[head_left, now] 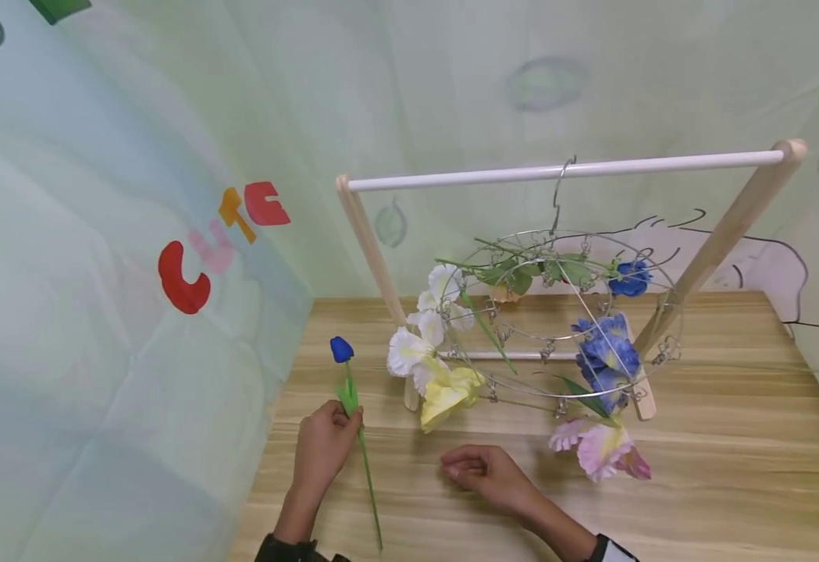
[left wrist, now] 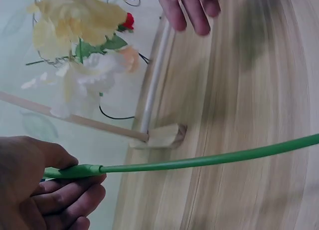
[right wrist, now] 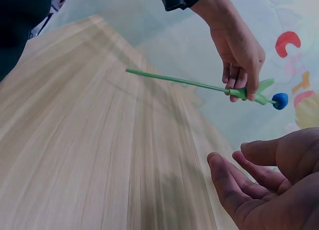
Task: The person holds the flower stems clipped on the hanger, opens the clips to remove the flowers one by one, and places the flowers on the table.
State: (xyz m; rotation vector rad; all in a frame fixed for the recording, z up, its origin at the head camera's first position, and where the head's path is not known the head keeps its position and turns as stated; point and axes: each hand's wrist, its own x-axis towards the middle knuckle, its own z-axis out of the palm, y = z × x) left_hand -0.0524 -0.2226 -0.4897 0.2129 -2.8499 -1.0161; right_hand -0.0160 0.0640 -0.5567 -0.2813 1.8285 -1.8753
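Observation:
A blue artificial tulip [head_left: 342, 350] with a long green stem is held in my left hand [head_left: 326, 443]. Thumb and fingers pinch it near the leaves, as the left wrist view shows on the green stem [left wrist: 199, 160]. In the right wrist view the tulip's blue head [right wrist: 280, 101] points away from the long bare end of the stem. My right hand [head_left: 488, 476] hovers over the table to the right, its fingers loosely bent and holding nothing. Beyond both hands a round wire hanger [head_left: 548, 338] with small clips carries artificial flowers.
A wooden stand with a white rod [head_left: 451, 179] bears the hanger. White flowers [head_left: 412, 350] and a yellow flower [head_left: 449, 396] hang at its left, blue flowers [head_left: 607, 355] and a pink flower [head_left: 602, 449] at its right. A printed cloth [head_left: 135, 390] borders the wooden table [head_left: 739, 437].

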